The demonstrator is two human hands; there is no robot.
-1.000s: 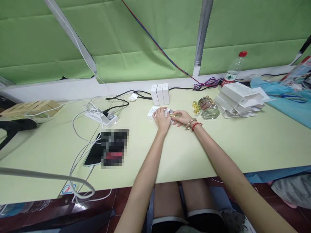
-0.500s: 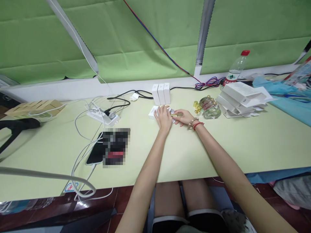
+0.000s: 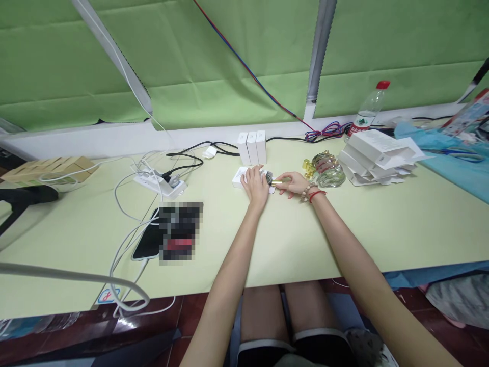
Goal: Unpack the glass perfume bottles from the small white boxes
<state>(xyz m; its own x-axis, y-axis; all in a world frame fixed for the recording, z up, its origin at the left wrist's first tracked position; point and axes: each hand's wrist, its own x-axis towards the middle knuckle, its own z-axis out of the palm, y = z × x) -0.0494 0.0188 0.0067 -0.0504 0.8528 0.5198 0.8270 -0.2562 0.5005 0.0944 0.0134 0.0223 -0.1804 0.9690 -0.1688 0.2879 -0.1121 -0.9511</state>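
A small white carton (image 3: 238,178) lies on its side on the table, with my left hand (image 3: 255,184) wrapped over its top. At its right end an end flap (image 3: 271,189) stands out. Part of a glass perfume bottle (image 3: 269,179) shows in that end; the rest is hidden by the carton and my fingers. My right hand (image 3: 293,184) is closed on the bottle's gold neck (image 3: 278,182). Just right of that hand are glass perfume bottles (image 3: 331,176) and several gold caps (image 3: 308,167).
Three white cartons (image 3: 251,147) stand upright behind my hands. Flattened or opened cartons (image 3: 376,155) are piled at the right, near a water bottle (image 3: 365,112). A power strip (image 3: 164,186), a phone (image 3: 147,239) and white cables (image 3: 118,239) lie left. Brown boxes (image 3: 57,171) are farther left.
My right hand has moved right, away from the carton. More of the bottle and its gold neck now shows at the carton's end. My left hand stays on the carton.
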